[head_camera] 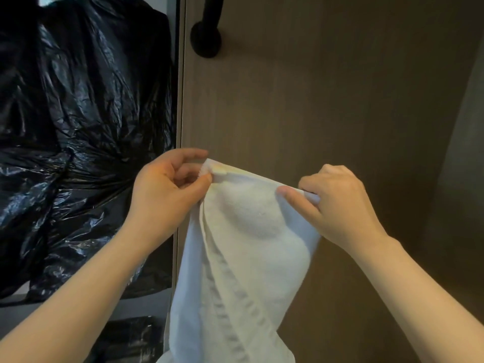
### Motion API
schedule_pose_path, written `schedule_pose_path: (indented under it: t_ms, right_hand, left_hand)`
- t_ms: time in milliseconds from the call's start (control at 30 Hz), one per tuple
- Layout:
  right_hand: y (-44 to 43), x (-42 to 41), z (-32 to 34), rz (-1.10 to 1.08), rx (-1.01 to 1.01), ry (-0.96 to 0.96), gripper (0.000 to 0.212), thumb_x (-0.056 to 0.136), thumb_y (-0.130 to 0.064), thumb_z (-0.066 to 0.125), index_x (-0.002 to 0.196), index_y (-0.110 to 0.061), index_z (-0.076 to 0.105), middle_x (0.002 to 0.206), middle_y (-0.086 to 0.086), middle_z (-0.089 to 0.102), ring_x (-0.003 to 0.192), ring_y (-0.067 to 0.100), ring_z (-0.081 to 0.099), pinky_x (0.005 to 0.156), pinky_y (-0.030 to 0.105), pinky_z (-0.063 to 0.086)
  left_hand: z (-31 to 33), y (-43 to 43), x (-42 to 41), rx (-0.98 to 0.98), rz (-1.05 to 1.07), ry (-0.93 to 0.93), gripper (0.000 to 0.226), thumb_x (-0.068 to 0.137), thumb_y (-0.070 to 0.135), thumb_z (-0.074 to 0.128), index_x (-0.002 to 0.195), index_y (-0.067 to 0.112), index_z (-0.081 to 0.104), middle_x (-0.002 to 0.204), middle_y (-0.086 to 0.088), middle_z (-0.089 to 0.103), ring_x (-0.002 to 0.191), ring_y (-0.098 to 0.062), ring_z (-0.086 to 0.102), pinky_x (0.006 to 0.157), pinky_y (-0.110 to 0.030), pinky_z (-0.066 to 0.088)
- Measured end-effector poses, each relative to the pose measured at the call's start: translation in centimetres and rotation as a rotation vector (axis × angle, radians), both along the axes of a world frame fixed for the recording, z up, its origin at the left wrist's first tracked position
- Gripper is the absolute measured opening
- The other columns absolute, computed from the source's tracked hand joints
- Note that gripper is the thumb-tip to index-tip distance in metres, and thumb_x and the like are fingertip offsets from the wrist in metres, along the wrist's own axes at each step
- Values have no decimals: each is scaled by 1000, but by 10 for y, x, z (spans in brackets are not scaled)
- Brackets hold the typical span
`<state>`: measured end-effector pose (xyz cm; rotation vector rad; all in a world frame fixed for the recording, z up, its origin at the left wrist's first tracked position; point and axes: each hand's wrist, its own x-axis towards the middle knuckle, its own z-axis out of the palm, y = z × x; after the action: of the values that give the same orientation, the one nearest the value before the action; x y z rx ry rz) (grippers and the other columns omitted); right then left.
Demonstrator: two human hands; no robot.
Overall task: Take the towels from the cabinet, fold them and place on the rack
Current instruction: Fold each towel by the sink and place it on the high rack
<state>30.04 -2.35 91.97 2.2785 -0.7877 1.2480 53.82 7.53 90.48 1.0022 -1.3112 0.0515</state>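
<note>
towel (243,231) hangs in front of the wooden cabinet door (327,87), top edge stretched between both hands. left hand (167,184) pinches one corner, right hand (337,200) pinches the other. soft, light, floppy; best held by corners when folding.

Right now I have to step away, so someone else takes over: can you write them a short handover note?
Left hand pinches the upper left corner of the towel; right hand pinches the upper right one.
The towel hangs between them before a wooden door; black plastic bags sit to the left.
Done: one towel is out and in hand.
Left: fold it and put it on the rack, which is not in view.
</note>
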Motion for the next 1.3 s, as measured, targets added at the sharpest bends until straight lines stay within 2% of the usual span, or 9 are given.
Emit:
schedule_pose_path:
  t_ms: [100, 233, 400, 567, 700, 800, 900, 1067, 1300]
  right_hand:
    - [2, 0, -2, -1, 27, 1, 56, 90, -66, 36, 52, -26, 44, 52, -15, 39, 55, 6, 43, 64, 14, 26]
    - [5, 2, -7, 9, 128, 46, 49, 89, -71, 38, 71, -29, 55, 69, -19, 44, 72, 3, 46, 60, 16, 29]
    - [17, 19, -18, 296, 356, 45, 36, 93, -62, 46, 96, -32, 65, 85, -19, 61, 84, 4, 60, 65, 22, 51]
    - [22, 34, -27, 439, 440, 9, 31, 98, -49, 50, 82, -25, 63, 72, -7, 59, 68, 15, 56, 57, 28, 42]
    - [28, 44, -38, 418, 398, 23, 37, 100, -52, 42, 82, -24, 57, 74, -6, 57, 70, 15, 55, 60, 38, 45]
    - [32, 49, -42, 424, 407, 51, 33, 100, -49, 43, 83, -25, 57, 74, -9, 57, 71, 13, 55, 61, 35, 45]
    - [35, 54, -42, 438, 425, 58, 32, 101, -45, 45, 82, -22, 58, 74, -9, 57, 71, 14, 55, 61, 34, 44]
    - [39, 61, -40, 463, 459, 35, 35, 99, -43, 47, 81, -16, 60, 73, -3, 59, 70, 16, 55, 61, 29, 42]
    - [44, 67, -52, 502, 584, -114, 35, 99, -39, 49, 78, -13, 58, 70, -3, 54, 66, 13, 52, 56, 16, 35]
  left_hand:
    - [0, 3, -2, 8, -27, 50, 30, 84, 13, 71, 108, 30, 66, 80, 8, 75, 77, -8, 72, 76, -22, 58]
    - [-4, 5, -11, 40, -59, 64, 29, 83, 11, 72, 105, 28, 67, 78, 5, 75, 75, -17, 72, 77, -34, 60]
    - [-12, 7, -25, 38, -77, -9, 29, 84, 5, 71, 106, 24, 68, 77, 8, 74, 68, -10, 67, 72, -32, 57]
    - [-18, 14, -21, 33, -65, -43, 30, 84, 6, 72, 109, 24, 67, 79, 12, 73, 76, -6, 68, 77, -25, 57]
    - [-43, 22, 0, 186, -119, -35, 34, 79, 36, 76, 111, 33, 67, 95, 7, 74, 88, -12, 71, 77, -28, 60]
    - [-74, 25, 12, 341, -144, -8, 35, 73, 47, 70, 107, 38, 68, 102, 7, 72, 91, -14, 70, 80, -38, 60]
    - [-95, 27, 21, 442, -154, -6, 37, 75, 49, 65, 103, 26, 71, 98, 2, 73, 90, -17, 70, 82, -42, 59]
    - [-106, 36, 31, 448, -54, -66, 31, 79, 49, 60, 89, 23, 72, 86, 0, 65, 75, -14, 62, 71, -27, 52]
    - [-93, 56, 42, 351, 68, -181, 24, 85, 39, 58, 87, 19, 70, 83, 5, 60, 78, -12, 57, 70, -19, 45]
